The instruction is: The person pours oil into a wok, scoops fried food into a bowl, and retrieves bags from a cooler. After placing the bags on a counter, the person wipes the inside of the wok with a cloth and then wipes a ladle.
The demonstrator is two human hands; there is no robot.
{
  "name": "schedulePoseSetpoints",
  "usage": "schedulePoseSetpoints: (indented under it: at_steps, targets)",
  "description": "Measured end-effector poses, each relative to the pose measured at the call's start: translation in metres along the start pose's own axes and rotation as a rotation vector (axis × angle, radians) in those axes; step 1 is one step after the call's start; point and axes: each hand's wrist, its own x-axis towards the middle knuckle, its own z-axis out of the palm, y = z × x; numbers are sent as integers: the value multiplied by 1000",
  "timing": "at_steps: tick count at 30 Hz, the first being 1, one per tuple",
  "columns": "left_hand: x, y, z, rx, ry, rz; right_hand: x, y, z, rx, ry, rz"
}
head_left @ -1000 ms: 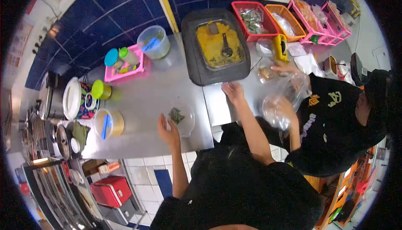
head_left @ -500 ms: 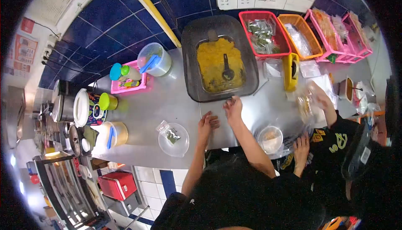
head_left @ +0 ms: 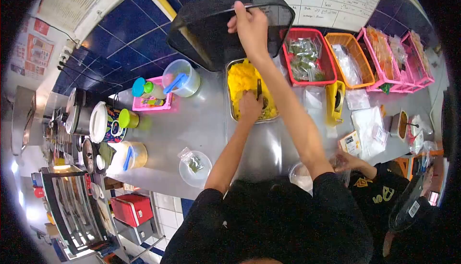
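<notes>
My right hand grips the near rim of a dark mesh cover, which is lifted and tilted above the back of the counter. Below it, a metal tray holds yellow food. My left hand is at the tray, over the food and beside the dark spoon; its fingertips are hidden, so its grip is unclear. A clear bowl with a small bag of green leaves stands left of my left forearm.
Red basket, orange basket and pink baskets line the right back. A yellow tape dispenser stands before them. A co-worker's hand is at right. Tubs stand left.
The dark cover has been raised off the tray and tipped back by my right hand. My left hand has moved forward to the food. The co-worker's arm has drawn back toward the near edge.
</notes>
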Motion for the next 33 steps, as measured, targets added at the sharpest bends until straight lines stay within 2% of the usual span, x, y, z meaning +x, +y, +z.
schedulePoseSetpoints:
  at_steps: [1, 2, 3, 5, 6, 7, 9, 10, 11, 12, 13, 14, 17, 18, 19, 21, 22, 24, 27, 31, 33]
  targets:
    - [3, 5, 4, 10, -40, -65, 16, 2, 1, -84, -6, -24]
    - [1, 10, 6, 63, 52, -38, 31, 6, 1, -80, -3, -29]
    - [3, 11, 6, 69, 50, -32, 46, 11, 1, -113, -38, 18]
    - [-1, 15, 4, 16, -74, 20, 52, 10, -6, -148, -63, 79]
    - [-11, 14, 3, -19, 15, 115, 54, 10, -14, -157, -145, 57]
    - [-19, 19, -8, -19, 1, 111, 55, 7, -21, -166, -231, 33]
    - [-25, 21, -33, -22, 53, 354, 31, 1, -44, -154, -220, 54]
    - [-25, 19, -41, -24, 46, 356, 9, -5, -58, -108, -198, 70]
    - [-26, 15, -47, -137, 48, 287, -15, -6, -72, 4, -88, 141]
    - [-26, 13, -53, -251, 52, 216, -39, 8, -92, -66, 64, 76]
    - [-23, 14, -59, -252, 43, 211, -69, 33, -106, 23, 293, -1]
    - [-17, 17, -67, -262, 103, 247, -98, 59, -124, -28, 522, 112]
    - [6, 13, -57, -298, 184, 358, -183, 139, -156, -365, 763, 170]
    - [11, 13, -54, -224, 200, 482, -202, 160, -161, -512, 806, 171]
    - [15, 14, -50, -150, 214, 608, -210, 171, -162, -515, 812, 174]
    - [18, 4, -30, -149, 138, 616, -217, 183, -160, -485, 747, 143]
    - [17, 3, -23, -33, 147, 678, -215, 186, -157, -488, 754, 144]
    - [16, -11, -4, 116, 132, 749, -212, 189, -150, -379, 615, 243]
    - [10, -21, 4, 140, 73, 795, -213, 200, -153, -434, 660, 228]
    - [-3, -9, 5, 88, -20, 682, -214, 205, -154, -378, 683, 238]
    - [-11, -6, 7, -95, -150, 500, -216, 215, -157, -338, 690, 246]
